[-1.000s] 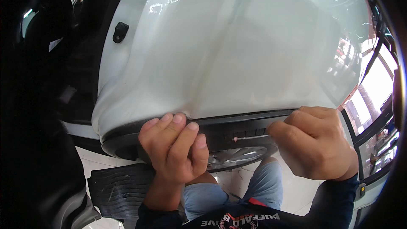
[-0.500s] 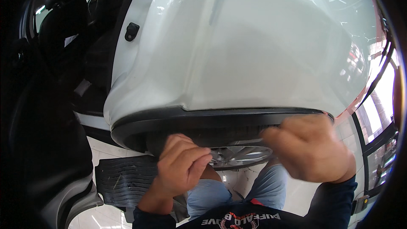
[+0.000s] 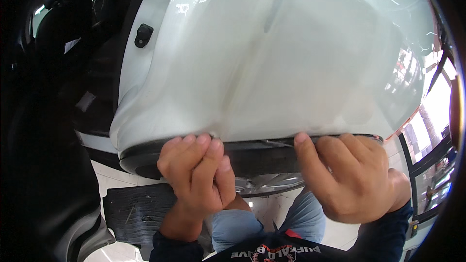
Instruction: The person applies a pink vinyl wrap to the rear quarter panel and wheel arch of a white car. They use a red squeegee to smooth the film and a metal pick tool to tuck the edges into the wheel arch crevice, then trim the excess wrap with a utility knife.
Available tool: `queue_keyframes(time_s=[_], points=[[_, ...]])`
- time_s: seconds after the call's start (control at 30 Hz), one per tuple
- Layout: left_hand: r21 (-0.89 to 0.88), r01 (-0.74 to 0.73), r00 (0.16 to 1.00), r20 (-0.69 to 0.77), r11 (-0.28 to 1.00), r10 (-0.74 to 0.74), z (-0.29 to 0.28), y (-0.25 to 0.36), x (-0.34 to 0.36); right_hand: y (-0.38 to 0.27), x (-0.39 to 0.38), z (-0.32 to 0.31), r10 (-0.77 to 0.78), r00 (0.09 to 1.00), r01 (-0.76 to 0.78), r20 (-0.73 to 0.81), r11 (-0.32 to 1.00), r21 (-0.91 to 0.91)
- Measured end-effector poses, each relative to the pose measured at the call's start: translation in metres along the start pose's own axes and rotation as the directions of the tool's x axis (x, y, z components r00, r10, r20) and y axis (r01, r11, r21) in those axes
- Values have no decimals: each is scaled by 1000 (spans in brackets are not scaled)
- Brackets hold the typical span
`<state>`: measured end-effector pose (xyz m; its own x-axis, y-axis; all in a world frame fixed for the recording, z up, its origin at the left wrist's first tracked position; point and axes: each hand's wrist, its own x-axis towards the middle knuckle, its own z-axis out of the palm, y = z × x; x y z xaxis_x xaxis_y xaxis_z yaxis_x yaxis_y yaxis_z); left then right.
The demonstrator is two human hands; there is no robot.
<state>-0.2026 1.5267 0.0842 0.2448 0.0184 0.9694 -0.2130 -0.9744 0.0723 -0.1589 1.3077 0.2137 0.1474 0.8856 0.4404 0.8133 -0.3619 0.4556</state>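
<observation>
I'd work this seam with even, light fingertip pressure: both hands in line with the trim, so that neither end lifts or twists, and no nails against the paint. The stretch between my hands has no support, so I'd judge it deserves the closest watch. My left hand is narrow, fingers bunched and curled, their tips at the lower edge of the white rear quarter panel. My right hand is at that edge too, farther right, thumb stretched to the seam and other fingers folded; whether it grips anything, I can't tell.

The black wheel-arch trim runs along the quarter panel's lower edge, above the wheel. It looks dark and gently curved, with a thin pale streak near its upper border that could be a strip or a reflection.
</observation>
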Motion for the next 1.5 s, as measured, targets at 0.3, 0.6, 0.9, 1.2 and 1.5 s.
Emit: queue_keyframes(time_s=[0.3, 0.6, 0.9, 1.2, 1.5], points=[[3, 7, 1000, 30, 1000, -7, -2, 2, -11, -10, 10, -2, 52, 998, -52, 28, 998, -28], [-23, 22, 1000, 0, 999, -22, 0, 1, -8, -6, 23, -10, -33, 995, 35, 93, 999, -13], [-30, 8, 999, -39, 1000, -9, 3, -2, -5, 5, 6, -4, -44, 997, 43, 60, 999, 31], [3, -15, 1000, 23, 1000, 14, -3, 2, -8, -3, 11, -11, 1, 993, -4, 115, 1000, 20], [-31, 10, 1000, 1, 999, -10, -1, 3, -2, 5, 13, -9, -66, 995, 67, 80, 998, -4]])
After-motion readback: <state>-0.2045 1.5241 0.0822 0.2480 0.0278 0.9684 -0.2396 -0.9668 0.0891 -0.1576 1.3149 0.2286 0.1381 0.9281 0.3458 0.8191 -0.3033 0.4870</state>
